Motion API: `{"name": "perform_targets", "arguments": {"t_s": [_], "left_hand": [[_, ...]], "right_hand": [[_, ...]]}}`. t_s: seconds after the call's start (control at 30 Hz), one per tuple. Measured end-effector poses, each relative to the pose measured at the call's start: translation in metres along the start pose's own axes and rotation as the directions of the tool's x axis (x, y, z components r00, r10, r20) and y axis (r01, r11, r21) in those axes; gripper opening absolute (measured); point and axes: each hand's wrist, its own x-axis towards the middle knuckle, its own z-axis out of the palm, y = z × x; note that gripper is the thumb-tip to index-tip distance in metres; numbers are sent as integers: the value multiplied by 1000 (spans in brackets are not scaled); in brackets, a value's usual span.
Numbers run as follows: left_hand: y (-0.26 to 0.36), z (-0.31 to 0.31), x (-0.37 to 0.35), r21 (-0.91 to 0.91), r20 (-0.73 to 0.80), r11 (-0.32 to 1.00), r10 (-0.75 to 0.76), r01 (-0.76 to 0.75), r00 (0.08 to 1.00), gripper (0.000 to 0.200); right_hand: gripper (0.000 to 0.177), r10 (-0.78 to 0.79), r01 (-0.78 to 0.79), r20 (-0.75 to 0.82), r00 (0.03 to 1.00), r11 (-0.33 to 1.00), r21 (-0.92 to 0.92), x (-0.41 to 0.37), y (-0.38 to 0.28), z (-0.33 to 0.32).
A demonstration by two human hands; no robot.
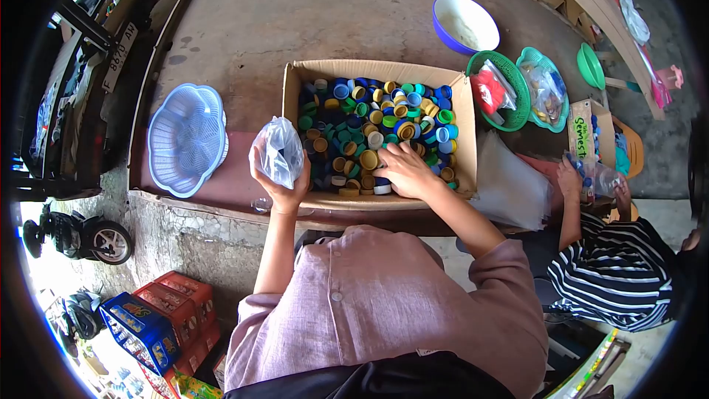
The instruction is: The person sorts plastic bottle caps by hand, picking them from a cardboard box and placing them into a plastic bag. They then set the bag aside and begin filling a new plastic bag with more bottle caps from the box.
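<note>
A cardboard box (pixel 380 70) full of blue, green, yellow and white bottle caps (pixel 347 122) stands before me. My left hand (pixel 281 191) is wrapped round a clear plastic bag (pixel 281 151) with something dark inside, at the box's left edge. Inside the box, toward its right front, my right hand (pixel 408 171) lies on the caps with its fingers bent down among them. Its fingertips are partly hidden, and I cannot make out whether they hold a cap.
A blue basket (pixel 188 140) sits left. Beyond the box's right side are a purple-white bowl (pixel 465 24), a green basket (pixel 523 96), a turquoise basket (pixel 559 118) and flat plastic bags (pixel 513 185). A person in striped clothing (pixel 620 270) handles things at far right.
</note>
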Motion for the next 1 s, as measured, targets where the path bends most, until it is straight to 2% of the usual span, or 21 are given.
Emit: {"name": "perform_targets", "arguments": {"t_s": [0.03, 0.1, 0.17, 0.2, 0.23, 0.3, 0.37, 0.43, 0.5, 0.53, 0.57, 0.63, 0.67, 0.7, 0.77, 0.8, 0.9, 0.93, 1.0], "left_hand": [[0, 0, 0, 6, 3, 1000, 3, -3, 1000, 87], [3, 0, 3, 9, 4, 1000, 8, -8, 1000, 85], [3, -1, 3, 17, 1, 1000, 9, -9, 1000, 83], [2, -1, 2, 6, -5, 1000, -15, 15, 1000, 85], [1, -1, 2, -7, -12, 999, -38, 38, 999, 87], [4, -5, 10, 9, -25, 998, -61, 62, 998, 86], [5, -10, 22, -19, -51, 991, -135, 134, 990, 87], [15, -14, 40, -146, -55, 973, -189, 179, 980, 87], [25, -19, 53, -91, -13, 989, -121, 119, 993, 86], [30, -20, 57, 1, 29, 999, -45, 45, 999, 86], [28, -18, 57, -63, 64, 997, -37, 41, 997, 86], [44, -10, 59, -231, 110, 970, -53, 77, 993, 87], [51, -8, 62, -266, 129, 964, 27, 8, 991, 87], [62, -4, 64, -307, 144, 951, 17, 28, 989, 86], [73, 4, 72, -272, 173, 961, 108, -58, 979, 84], [68, 2, 69, -153, 261, 982, 146, -108, 954, 94], [78, 6, 66, -128, 241, 950, 310, -286, 920, 90], [84, 6, 62, -79, 276, 952, 307, -297, 911, 88], [98, 9, 61, -127, 312, 947, 322, -297, 894, 85]], "right_hand": [[31, -31, 28, -42, 999, 998, -64, 2, 2, 6], [33, -40, 37, -42, 998, 997, -65, 3, 5, 4], [35, -21, 21, -7, 1000, 998, 58, 3, 6, -11], [35, 21, -14, -47, 999, 990, 140, 3, 5, -21], [35, 16, -9, -48, 999, 991, 136, 2, 6, -28], [39, 81, -36, -158, 984, 963, 266, -2, 5, -40], [38, 105, -63, -155, 982, 965, 255, 0, 1, -54], [38, 184, 38, -404, 896, 875, 482, 8, -9, -69], [38, 247, 146, -508, 825, 776, 613, 20, -30, -101], [37, 225, 207, -581, 783, 786, 583, 29, -40, -118], [37, 204, 264, -649, 733, 793, 549, 38, -50, -133], [37, 115, 283, -717, 687, 866, 411, 55, -67, -155], [32, 90, 257, -715, 693, 896, 362, 65, -74, -155], [21, 45, 196, -695, 718, 945, 263, 71, -78, -150], [17, 55, 112, -604, 795, 965, 235, 75, -79, -140], [16, 137, 110, -526, 839, 905, 411, 73, -78, -138], [14, 170, 184, -645, 745, 877, 443, 56, -77, -146], [16, 211, 182, -676, 706, 868, 461, 50, -76, -144], [17, 280, 117, -720, 635, 886, 448, 41, -76, -142]]}}
